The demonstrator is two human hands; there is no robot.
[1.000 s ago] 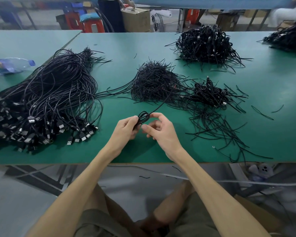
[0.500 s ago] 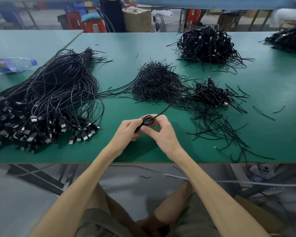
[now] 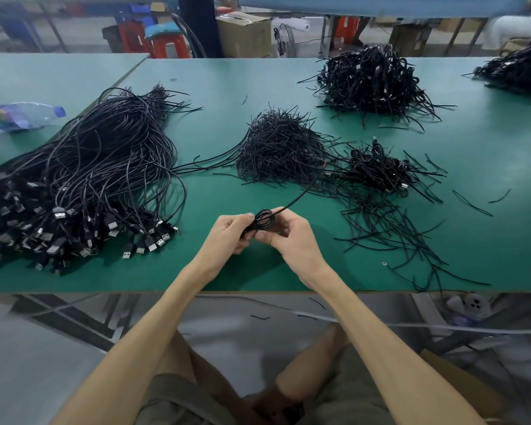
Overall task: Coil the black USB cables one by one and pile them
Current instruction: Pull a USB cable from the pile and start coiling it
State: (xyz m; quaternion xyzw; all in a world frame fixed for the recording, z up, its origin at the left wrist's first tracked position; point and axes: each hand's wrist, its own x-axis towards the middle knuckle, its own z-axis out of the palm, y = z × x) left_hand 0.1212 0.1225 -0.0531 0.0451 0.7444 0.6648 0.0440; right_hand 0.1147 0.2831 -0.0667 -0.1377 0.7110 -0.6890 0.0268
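A small black cable coil (image 3: 263, 219) is held between both hands just above the green table (image 3: 215, 271). My left hand (image 3: 230, 233) grips its left side with curled fingers. My right hand (image 3: 290, 237) pinches the coil from the right, and the cable's loose tail (image 3: 301, 194) runs up and right toward the heaps. A big bundle of uncoiled USB cables (image 3: 83, 179) with plugs at the near end lies to the left. A small pile of coiled cables (image 3: 377, 168) sits to the right.
A heap of thin black ties (image 3: 279, 148) lies in the middle, with loose ties (image 3: 390, 228) scattered to the right. Larger coiled piles sit at the back (image 3: 371, 81) and far right (image 3: 521, 69). A plastic bottle (image 3: 22, 115) lies at the left.
The coil between my hands has tightened, and both hands have shifted slightly as the tail was wound in. The piles have not moved.
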